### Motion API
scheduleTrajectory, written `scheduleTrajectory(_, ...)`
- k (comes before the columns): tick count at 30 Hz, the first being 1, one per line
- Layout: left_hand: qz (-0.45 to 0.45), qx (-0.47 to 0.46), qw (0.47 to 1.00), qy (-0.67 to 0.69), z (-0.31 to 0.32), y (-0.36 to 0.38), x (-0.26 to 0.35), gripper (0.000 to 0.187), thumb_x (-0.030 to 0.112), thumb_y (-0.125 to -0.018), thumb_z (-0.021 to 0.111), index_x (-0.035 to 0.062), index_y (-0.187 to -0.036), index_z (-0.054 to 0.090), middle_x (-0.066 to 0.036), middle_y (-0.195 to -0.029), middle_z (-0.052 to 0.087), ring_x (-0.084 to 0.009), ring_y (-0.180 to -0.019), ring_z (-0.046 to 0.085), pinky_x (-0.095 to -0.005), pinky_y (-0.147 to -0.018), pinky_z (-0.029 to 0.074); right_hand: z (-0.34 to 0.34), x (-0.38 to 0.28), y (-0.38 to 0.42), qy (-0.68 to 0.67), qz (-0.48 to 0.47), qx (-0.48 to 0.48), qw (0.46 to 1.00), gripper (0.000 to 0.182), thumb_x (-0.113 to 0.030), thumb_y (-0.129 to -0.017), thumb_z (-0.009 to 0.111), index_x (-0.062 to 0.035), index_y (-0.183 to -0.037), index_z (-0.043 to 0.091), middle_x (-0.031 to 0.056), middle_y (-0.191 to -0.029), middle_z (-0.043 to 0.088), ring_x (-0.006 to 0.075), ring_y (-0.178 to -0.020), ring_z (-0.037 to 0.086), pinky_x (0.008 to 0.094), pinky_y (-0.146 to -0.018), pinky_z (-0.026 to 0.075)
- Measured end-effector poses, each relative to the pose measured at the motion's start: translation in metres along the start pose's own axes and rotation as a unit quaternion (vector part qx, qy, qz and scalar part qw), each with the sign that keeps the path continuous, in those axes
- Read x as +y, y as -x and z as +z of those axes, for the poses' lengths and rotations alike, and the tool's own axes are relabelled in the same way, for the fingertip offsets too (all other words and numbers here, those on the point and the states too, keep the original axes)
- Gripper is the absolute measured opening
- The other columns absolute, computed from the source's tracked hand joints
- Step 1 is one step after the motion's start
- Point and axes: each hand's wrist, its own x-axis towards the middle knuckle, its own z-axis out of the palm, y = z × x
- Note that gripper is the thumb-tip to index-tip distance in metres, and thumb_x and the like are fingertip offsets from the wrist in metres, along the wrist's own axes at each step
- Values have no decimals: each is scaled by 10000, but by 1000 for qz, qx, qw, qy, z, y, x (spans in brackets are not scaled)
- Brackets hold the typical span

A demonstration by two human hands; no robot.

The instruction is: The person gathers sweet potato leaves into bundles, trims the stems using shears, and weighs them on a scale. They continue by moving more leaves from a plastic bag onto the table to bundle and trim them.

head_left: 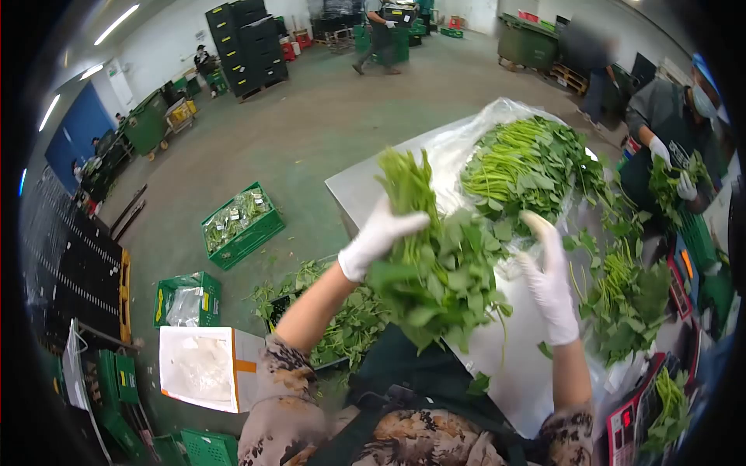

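My left hand (379, 239), in a white glove, is closed around a bunch of leafy greens (439, 268). Its stems point up and its leaves hang down over my apron and the table edge. To the right of the bunch, my gloved right hand (550, 287) is raised above the metal table (373, 175), fingers apart and holding nothing. Beyond both hands lies a big pile of the same greens (517, 167) on clear plastic sheeting (451, 151). A looser heap of greens (625, 299) lies to the right of my right hand.
A crate of loose greens (342, 330) sits below my left arm. On the floor are a green crate of packed greens (243, 225), another green crate (188, 301) and a white foam box (198, 369). A scale (622, 423) stands at lower right. A co-worker (676, 116) handles greens at right.
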Motion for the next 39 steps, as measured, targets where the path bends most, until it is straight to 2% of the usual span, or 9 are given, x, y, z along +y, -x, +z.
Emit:
scheduleTrajectory(3,-54,-44,996,51,30,37,-14,690,204,-752,798,28,-1333,469,-58,-1191,598,-162,-1094,563,-320,-974,452,51,-38,-11,-1,-45,-66,997,671,-281,-836,705,-5,-1386,436,199,-1335,518,342,-1268,472,393,-1095,337)
scheduleTrajectory(5,-27,-29,999,-3,34,57,-32,790,212,-725,828,30,-1380,425,-80,-1271,564,-176,-1158,542,-333,-1010,436,74,-51,-11,-93,38,-182,978,722,-319,-841,722,-3,-1406,403,203,-1341,514,319,-1258,491,397,-1075,365)
scheduleTrajectory(11,-88,-55,995,-4,30,103,-28,850,166,-741,784,-1,-1436,325,-125,-1342,496,-206,-1233,482,-326,-1048,394,114,-56,25,-334,268,-212,878,627,-72,-847,720,-19,-1392,414,89,-1256,577,161,-1141,554,310,-995,440)
scheduleTrajectory(21,-87,-99,991,21,45,96,-36,1038,93,-657,841,64,-1486,217,-87,-1353,450,-190,-1239,461,-336,-1035,408,121,-11,51,-353,188,-182,898,968,-185,-802,734,-54,-1536,118,156,-1505,293,232,-1407,275,361,-1161,240)
scheduleTrajectory(27,-83,-76,993,-22,48,89,-37,831,91,-690,816,36,-1390,372,-77,-1245,550,-169,-1154,532,-319,-984,452,106,-20,46,-335,230,-254,878,1088,-350,-806,771,-53,-1548,32,163,-1546,220,265,-1440,206,384,-1176,199)
scheduleTrajectory(31,-127,-67,987,68,46,87,-38,760,84,-716,805,24,-1358,402,-70,-1235,556,-147,-1130,538,-308,-974,455,89,-15,29,-199,107,-181,957,1139,-394,-791,778,-17,-1540,8,193,-1565,189,311,-1445,204,395,-1183,178)
scheduleTrajectory(33,-119,-64,989,60,48,83,-31,786,80,-727,797,21,-1390,379,-70,-1240,548,-148,-1138,531,-312,-989,449,72,-34,14,-35,-47,-70,996,1063,-487,-782,756,-8,-1526,167,236,-1540,259,360,-1428,272,446,-1157,235)
scheduleTrajectory(35,-114,-65,987,87,47,82,-38,810,84,-733,796,21,-1413,360,-74,-1252,543,-149,-1147,528,-314,-997,446,56,-62,-4,96,-195,-44,975,998,-469,-791,743,-9,-1513,231,241,-1521,295,376,-1419,287,466,-1155,241)
scheduleTrajectory(39,-123,-49,991,2,40,84,-52,893,143,-708,815,-4,-1438,321,-131,-1329,523,-202,-1234,500,-334,-1051,401,72,-73,-16,205,-252,-141,935,694,-347,-867,658,20,-1408,423,203,-1400,461,375,-1340,393,489,-1125,282)
